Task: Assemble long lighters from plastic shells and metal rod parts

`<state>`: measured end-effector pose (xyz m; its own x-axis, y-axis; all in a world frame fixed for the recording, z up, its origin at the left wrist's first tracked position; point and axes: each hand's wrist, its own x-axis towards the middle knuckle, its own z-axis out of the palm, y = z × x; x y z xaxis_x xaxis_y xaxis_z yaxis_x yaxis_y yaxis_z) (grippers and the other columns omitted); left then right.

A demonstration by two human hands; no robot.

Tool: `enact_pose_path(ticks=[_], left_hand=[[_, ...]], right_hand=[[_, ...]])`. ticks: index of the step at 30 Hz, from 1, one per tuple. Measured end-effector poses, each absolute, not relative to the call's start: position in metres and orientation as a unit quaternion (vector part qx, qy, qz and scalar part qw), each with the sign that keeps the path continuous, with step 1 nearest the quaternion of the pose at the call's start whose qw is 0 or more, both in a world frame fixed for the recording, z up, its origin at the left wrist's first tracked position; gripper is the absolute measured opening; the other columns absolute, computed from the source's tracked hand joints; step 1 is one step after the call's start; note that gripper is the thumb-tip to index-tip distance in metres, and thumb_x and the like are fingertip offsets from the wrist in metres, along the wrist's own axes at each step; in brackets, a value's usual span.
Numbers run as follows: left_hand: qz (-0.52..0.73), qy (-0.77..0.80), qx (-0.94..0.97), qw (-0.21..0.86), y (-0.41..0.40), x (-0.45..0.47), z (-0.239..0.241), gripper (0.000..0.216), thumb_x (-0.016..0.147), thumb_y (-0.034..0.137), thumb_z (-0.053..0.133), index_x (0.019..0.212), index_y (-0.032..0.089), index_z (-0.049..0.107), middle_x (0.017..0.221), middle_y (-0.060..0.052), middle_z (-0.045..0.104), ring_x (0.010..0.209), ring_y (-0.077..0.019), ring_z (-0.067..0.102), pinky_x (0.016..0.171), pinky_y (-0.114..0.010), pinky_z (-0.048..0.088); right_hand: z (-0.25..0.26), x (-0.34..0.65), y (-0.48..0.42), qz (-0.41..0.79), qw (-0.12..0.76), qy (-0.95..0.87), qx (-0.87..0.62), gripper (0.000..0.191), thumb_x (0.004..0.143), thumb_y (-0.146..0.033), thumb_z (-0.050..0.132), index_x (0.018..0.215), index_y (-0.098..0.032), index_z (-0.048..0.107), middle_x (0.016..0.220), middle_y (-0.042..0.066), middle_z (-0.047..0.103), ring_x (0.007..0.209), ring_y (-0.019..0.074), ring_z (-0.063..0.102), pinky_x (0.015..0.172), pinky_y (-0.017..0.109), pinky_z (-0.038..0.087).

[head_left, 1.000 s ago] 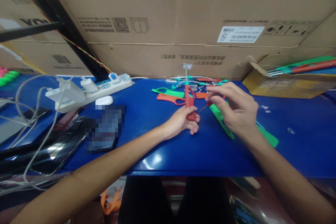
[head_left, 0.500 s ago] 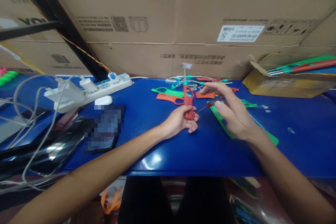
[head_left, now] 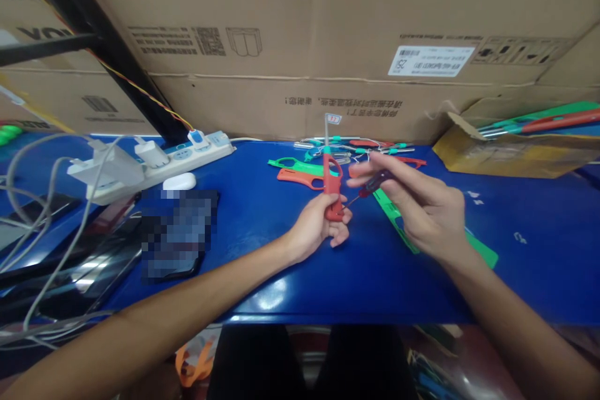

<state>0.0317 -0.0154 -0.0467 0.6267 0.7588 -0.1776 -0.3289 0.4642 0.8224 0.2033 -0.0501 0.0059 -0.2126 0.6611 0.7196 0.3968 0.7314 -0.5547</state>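
Note:
My left hand (head_left: 319,228) is closed round the lower end of a red plastic long-nosed lighter (head_left: 332,182), which stands upright over the blue table (head_left: 262,212) with its metal stem and a small tag at the top. My right hand (head_left: 422,206) pinches a small screwdriver (head_left: 370,187) with a dark red handle; its thin tip points at the lighter's body, just right of it. Under my right hand lies a green plastic shell (head_left: 398,225).
Loose red and green lighter shells and metal stems (head_left: 304,170) lie behind my hands. A white power strip (head_left: 154,159) with chargers and cables, a white earbud case (head_left: 179,181) and phones (head_left: 173,234) fill the left. Cardboard boxes (head_left: 328,44) wall the back; a torn box (head_left: 510,147) sits right.
My right hand has shifted a little left, bringing the screwdriver tip closer to the lighter. My left hand keeps its hold on the lighter, and the view has drifted slightly.

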Motion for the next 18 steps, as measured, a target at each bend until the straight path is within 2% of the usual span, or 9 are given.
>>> enact_pose_path(ticks=[2, 4, 9, 11, 13, 15, 18], left_hand=[[0.336, 0.275, 0.386, 0.814, -0.0137, 0.0312, -0.0455, 0.017, 0.100, 0.030, 0.033, 0.096, 0.018, 0.045, 0.068, 0.001, 0.054, 0.039, -0.0107, 0.048, 0.038, -0.020, 0.033], [0.327, 0.280, 0.380, 0.819, -0.0133, 0.0312, -0.0443, 0.018, 0.100, 0.029, 0.032, 0.096, 0.018, 0.045, 0.067, 0.001, 0.053, 0.038, -0.0102, 0.046, 0.038, -0.020, 0.031], [0.324, 0.287, 0.368, 0.823, -0.0132, 0.0315, -0.0420, 0.021, 0.101, 0.029, 0.030, 0.094, 0.018, 0.045, 0.066, 0.001, 0.052, 0.037, -0.0093, 0.042, 0.036, -0.020, 0.027], [0.323, 0.283, 0.371, 0.823, -0.0129, 0.0316, -0.0416, 0.020, 0.101, 0.029, 0.031, 0.093, 0.018, 0.046, 0.067, 0.001, 0.052, 0.038, -0.0091, 0.043, 0.037, -0.020, 0.028], [0.321, 0.283, 0.378, 0.821, -0.0126, 0.0318, -0.0414, 0.020, 0.101, 0.029, 0.032, 0.093, 0.018, 0.046, 0.067, 0.001, 0.052, 0.038, -0.0092, 0.044, 0.037, -0.019, 0.028], [0.321, 0.286, 0.379, 0.820, -0.0123, 0.0319, -0.0413, 0.019, 0.102, 0.028, 0.031, 0.094, 0.018, 0.046, 0.067, 0.001, 0.053, 0.038, -0.0094, 0.044, 0.036, -0.019, 0.028], [0.316, 0.291, 0.369, 0.824, -0.0119, 0.0319, -0.0408, 0.020, 0.102, 0.028, 0.030, 0.095, 0.018, 0.045, 0.065, 0.002, 0.052, 0.037, -0.0095, 0.043, 0.035, -0.019, 0.027]], right_hand=[[0.0081, 0.2037, -0.0494, 0.114, 0.532, -0.773, -0.325, 0.042, 0.095, -0.017, 0.066, 0.131, -0.039, 0.068, 0.104, 0.001, 0.075, 0.090, 0.0208, 0.073, 0.080, 0.040, 0.062], [0.0089, 0.2039, -0.0487, 0.082, 0.542, -0.775, -0.314, 0.042, 0.090, -0.016, 0.073, 0.125, -0.040, 0.072, 0.096, 0.001, 0.073, 0.082, 0.0193, 0.071, 0.074, 0.037, 0.061], [0.0132, 0.2015, -0.0503, 0.099, 0.494, -0.802, -0.320, 0.047, 0.101, -0.016, 0.053, 0.142, -0.037, 0.059, 0.118, 0.005, 0.071, 0.105, 0.0218, 0.069, 0.088, 0.041, 0.059], [0.0145, 0.2014, -0.0500, 0.103, 0.494, -0.802, -0.321, 0.045, 0.100, -0.014, 0.055, 0.138, -0.038, 0.063, 0.112, 0.003, 0.072, 0.100, 0.0206, 0.070, 0.085, 0.039, 0.059], [0.0144, 0.2026, -0.0483, 0.071, 0.523, -0.784, -0.328, 0.039, 0.094, -0.015, 0.067, 0.125, -0.038, 0.072, 0.099, 0.001, 0.072, 0.089, 0.0189, 0.069, 0.079, 0.036, 0.059], [0.0141, 0.2048, -0.0466, 0.040, 0.542, -0.767, -0.341, 0.032, 0.090, -0.018, 0.073, 0.116, -0.038, 0.076, 0.094, 0.001, 0.071, 0.087, 0.0190, 0.068, 0.078, 0.035, 0.058], [0.0165, 0.2084, -0.0465, 0.070, 0.500, -0.788, -0.353, 0.038, 0.100, -0.021, 0.059, 0.134, -0.036, 0.066, 0.112, 0.004, 0.072, 0.103, 0.0214, 0.067, 0.088, 0.039, 0.058]])
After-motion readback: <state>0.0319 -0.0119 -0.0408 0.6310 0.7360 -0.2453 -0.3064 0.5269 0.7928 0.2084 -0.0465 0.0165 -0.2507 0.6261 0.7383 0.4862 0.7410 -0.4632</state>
